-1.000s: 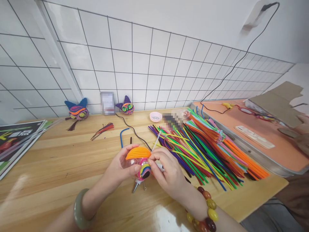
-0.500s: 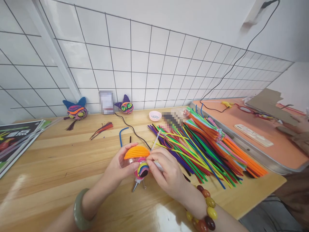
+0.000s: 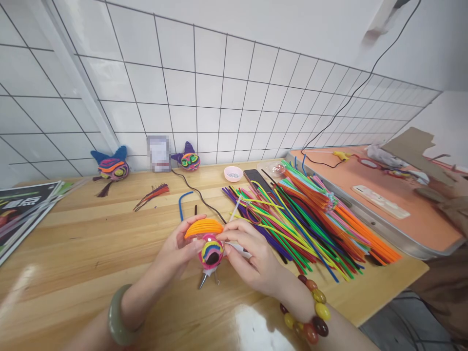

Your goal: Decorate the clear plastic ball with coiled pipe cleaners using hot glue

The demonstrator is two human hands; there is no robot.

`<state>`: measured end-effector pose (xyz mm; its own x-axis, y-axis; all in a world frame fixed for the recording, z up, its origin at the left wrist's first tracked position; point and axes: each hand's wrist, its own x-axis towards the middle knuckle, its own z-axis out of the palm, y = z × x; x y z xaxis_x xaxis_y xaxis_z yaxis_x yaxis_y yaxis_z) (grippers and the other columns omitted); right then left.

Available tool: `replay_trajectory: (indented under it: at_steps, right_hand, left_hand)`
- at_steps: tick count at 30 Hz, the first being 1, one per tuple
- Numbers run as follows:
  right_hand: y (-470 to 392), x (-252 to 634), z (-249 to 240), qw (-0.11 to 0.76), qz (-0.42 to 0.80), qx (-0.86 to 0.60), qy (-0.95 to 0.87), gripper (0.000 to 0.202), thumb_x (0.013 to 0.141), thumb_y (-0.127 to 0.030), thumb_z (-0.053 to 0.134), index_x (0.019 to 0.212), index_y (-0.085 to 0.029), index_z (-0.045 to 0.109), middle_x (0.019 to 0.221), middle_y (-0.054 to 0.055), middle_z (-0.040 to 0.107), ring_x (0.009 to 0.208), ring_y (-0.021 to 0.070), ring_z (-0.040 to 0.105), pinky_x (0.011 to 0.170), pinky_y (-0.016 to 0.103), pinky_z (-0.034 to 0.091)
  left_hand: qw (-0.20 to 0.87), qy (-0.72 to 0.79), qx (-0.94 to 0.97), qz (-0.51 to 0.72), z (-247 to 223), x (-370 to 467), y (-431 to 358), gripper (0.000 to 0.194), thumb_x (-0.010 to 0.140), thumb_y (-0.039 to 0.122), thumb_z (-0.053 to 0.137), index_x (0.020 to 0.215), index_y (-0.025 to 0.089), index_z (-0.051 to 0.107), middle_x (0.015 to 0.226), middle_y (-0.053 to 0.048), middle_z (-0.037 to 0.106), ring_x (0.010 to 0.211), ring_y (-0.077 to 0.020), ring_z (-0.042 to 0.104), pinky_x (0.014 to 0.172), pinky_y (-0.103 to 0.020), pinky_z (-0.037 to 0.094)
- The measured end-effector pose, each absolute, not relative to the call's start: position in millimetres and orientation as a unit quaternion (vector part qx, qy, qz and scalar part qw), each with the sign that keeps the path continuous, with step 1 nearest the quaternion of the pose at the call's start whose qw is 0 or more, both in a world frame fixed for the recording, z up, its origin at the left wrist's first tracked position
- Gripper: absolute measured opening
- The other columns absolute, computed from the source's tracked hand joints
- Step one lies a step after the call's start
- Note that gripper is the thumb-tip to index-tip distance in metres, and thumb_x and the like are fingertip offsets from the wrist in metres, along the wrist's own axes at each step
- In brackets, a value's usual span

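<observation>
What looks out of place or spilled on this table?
Nothing looks spilled. One bent blue stem lies just beyond the left hand, apart from the loosely crisscrossed heap of colorful stems, so it seems stray.

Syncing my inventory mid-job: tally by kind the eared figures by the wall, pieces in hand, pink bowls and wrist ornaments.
Eared figures, one blue-eared figure and one purple-eared figure: 2
Orange-topped piece, between the left hand and right hand: 1
Pink bowl: 1
Wrist ornaments, a green bangle and a beaded bracelet: 2
Total: 6
</observation>
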<state>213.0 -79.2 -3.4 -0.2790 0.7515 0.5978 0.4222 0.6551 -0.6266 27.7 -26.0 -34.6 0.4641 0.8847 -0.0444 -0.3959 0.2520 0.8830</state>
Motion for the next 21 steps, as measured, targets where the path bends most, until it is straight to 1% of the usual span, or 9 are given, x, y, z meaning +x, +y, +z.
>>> replay_trajectory:
  at_steps: [3,8,11,15,18,21]
  right_hand:
    - [-78.7,213.5,-3.0,0.466,0.152,-0.369,-0.790,0.027,0.088,-0.008,0.048,0.109,-0.018,0.062,0.101,0.010,0.058,0.093,0.0193,0.059,0.080,0.035,0.054]
    - [-76.9,217.4,-5.7,0.428,0.043,-0.345,-0.834,0.032,0.086,-0.008,0.051,0.115,-0.016,0.060,0.099,0.012,0.060,0.090,0.0217,0.058,0.077,0.039,0.052]
    - [-76.0,218.7,-6.5,0.413,0.003,-0.339,-0.845,0.030,0.086,-0.008,0.052,0.114,-0.015,0.060,0.097,0.012,0.061,0.089,0.0221,0.057,0.075,0.040,0.051]
    - [-74.2,219.4,-6.5,0.424,-0.026,-0.325,-0.845,0.028,0.085,-0.007,0.053,0.111,-0.014,0.061,0.096,0.012,0.062,0.087,0.0212,0.057,0.074,0.040,0.051]
    - [-73.2,219.8,-6.0,0.429,-0.041,-0.314,-0.846,0.028,0.085,-0.008,0.055,0.111,-0.013,0.061,0.096,0.012,0.062,0.087,0.0214,0.057,0.074,0.040,0.051]
    - [-73.7,219.0,-3.9,0.422,-0.058,-0.312,-0.849,0.028,0.086,-0.015,0.058,0.113,-0.012,0.060,0.098,0.013,0.063,0.089,0.0228,0.058,0.075,0.041,0.052]
  left_hand:
    - [0.744,0.279,0.424,0.434,-35.8,27.6,-25.8,0.052,0.067,0.030,0.080,0.113,0.021,0.058,0.102,-0.007,0.069,0.087,-0.0187,0.064,0.076,-0.028,0.050]
    - [0.753,0.274,0.412,0.434,-35.5,28.5,-25.0,0.053,0.065,0.030,0.081,0.113,0.021,0.058,0.102,-0.007,0.069,0.086,-0.0185,0.065,0.075,-0.027,0.051]
    - [0.757,0.280,0.402,0.431,-32.2,29.5,-25.4,0.055,0.063,0.030,0.083,0.112,0.020,0.059,0.101,-0.007,0.069,0.085,-0.0186,0.065,0.074,-0.027,0.051]
    - [0.766,0.281,0.395,0.423,-26.2,29.9,-27.4,0.056,0.060,0.031,0.084,0.109,0.019,0.060,0.097,-0.006,0.069,0.081,-0.0177,0.065,0.073,-0.027,0.051]
    - [0.771,0.277,0.390,0.421,-24.4,29.4,-29.2,0.054,0.063,0.029,0.083,0.110,0.019,0.060,0.099,-0.006,0.069,0.083,-0.0175,0.064,0.074,-0.027,0.052]
    - [0.779,0.265,0.384,0.419,-25.8,28.3,-30.3,0.052,0.067,0.027,0.080,0.114,0.020,0.059,0.101,-0.007,0.069,0.084,-0.0181,0.064,0.075,-0.028,0.052]
